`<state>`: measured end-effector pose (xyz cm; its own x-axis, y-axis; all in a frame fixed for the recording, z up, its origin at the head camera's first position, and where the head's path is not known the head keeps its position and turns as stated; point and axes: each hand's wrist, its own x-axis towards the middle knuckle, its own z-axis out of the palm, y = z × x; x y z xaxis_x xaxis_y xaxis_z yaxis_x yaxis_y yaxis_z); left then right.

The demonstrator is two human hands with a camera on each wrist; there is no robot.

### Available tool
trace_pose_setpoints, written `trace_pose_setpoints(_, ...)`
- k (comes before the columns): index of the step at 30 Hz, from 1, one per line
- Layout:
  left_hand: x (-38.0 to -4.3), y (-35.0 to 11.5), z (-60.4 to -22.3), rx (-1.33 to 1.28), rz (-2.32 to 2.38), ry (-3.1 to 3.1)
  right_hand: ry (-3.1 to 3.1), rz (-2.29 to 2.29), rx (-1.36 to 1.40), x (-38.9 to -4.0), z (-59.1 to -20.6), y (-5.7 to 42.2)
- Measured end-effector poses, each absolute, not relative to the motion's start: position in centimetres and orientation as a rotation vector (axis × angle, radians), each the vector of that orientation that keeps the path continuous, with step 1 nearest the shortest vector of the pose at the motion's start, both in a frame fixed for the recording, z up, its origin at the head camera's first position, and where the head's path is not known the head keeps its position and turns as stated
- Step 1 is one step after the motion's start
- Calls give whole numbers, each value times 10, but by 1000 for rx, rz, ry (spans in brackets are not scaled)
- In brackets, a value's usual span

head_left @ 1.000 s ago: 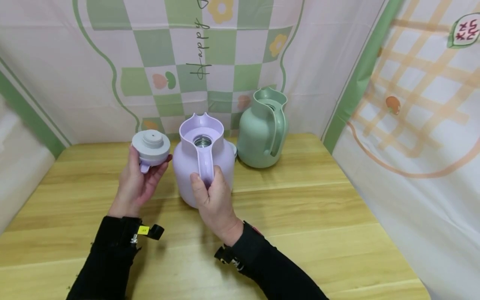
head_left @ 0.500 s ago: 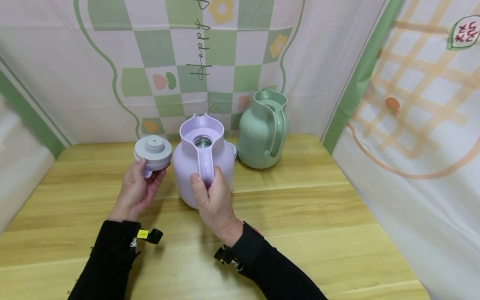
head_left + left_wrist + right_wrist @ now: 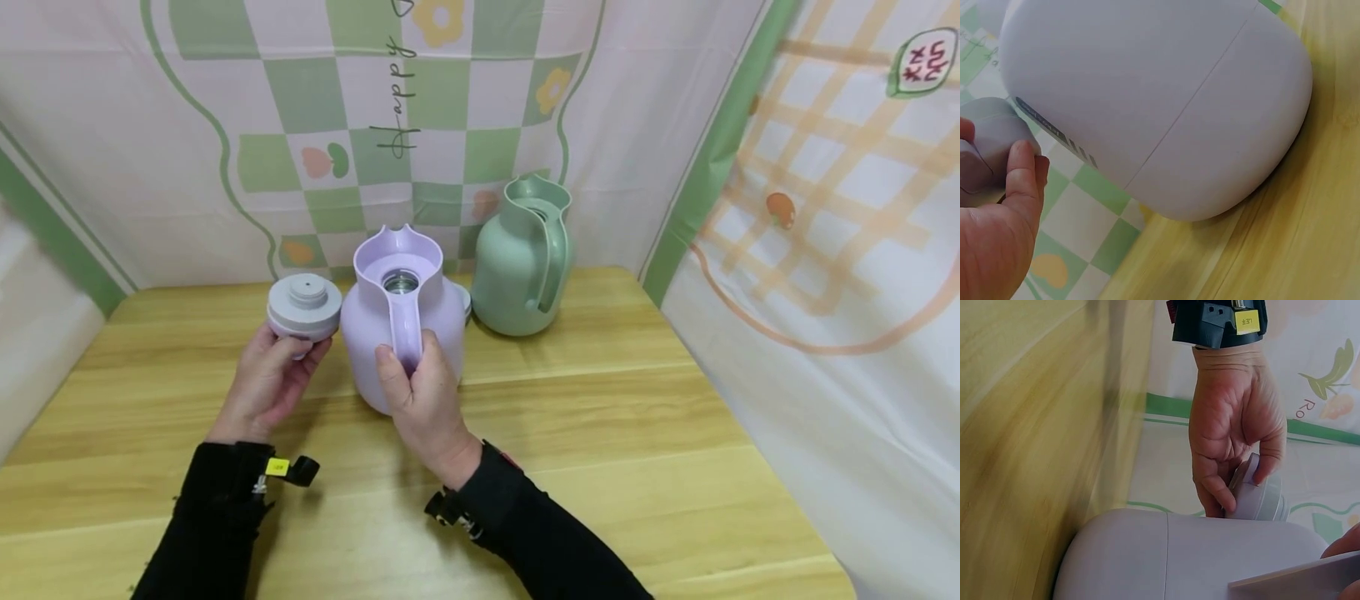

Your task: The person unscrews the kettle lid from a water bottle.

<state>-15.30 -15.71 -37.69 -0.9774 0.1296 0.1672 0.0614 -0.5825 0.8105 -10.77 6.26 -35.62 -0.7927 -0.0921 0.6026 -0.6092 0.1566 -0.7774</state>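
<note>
My left hand (image 3: 262,383) holds a grey stopper lid (image 3: 303,307) with a lilac underside, just left of the lilac thermos jug (image 3: 360,337). The stopper's narrow plug faces up, and the thumb covers most of its lilac lever. In the right wrist view the lid (image 3: 1257,497) is pinched between the thumb and fingers, beside the jug's wall (image 3: 1141,556). My right hand (image 3: 431,412) grips the jug's handle, thumb on the near side. The jug stands upright on the table with its mouth uncovered, showing a shiny metal neck inside.
A green thermos jug (image 3: 517,267) stands at the back right, its handle facing the near side. Between the jugs, a pale round object (image 3: 462,302) is mostly hidden behind the lilac one. The wooden table (image 3: 600,467) meets a patterned cloth backdrop (image 3: 435,100) at the rear.
My left hand has lowered the stopper slightly and tipped it, and the thumb has shifted across the lever. My right hand and the jug stay in place; the view drifts a little.
</note>
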Motion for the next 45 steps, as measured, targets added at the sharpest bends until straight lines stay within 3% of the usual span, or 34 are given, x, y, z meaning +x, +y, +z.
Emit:
trace_pose_setpoints(6, -153, -164, -379, 285, 2795, 1371, -2032, 1682, 686, -112, -356, 58)
trace_pose_setpoints(17, -157, -174, -378, -12, 2882, 1225, -2058, 1671, 661, -124, -353, 45)
trace_pose_setpoints(45, -164, -194, -395, -503, 2858, 1433, -2075, 1623, 597, -162, -355, 9)
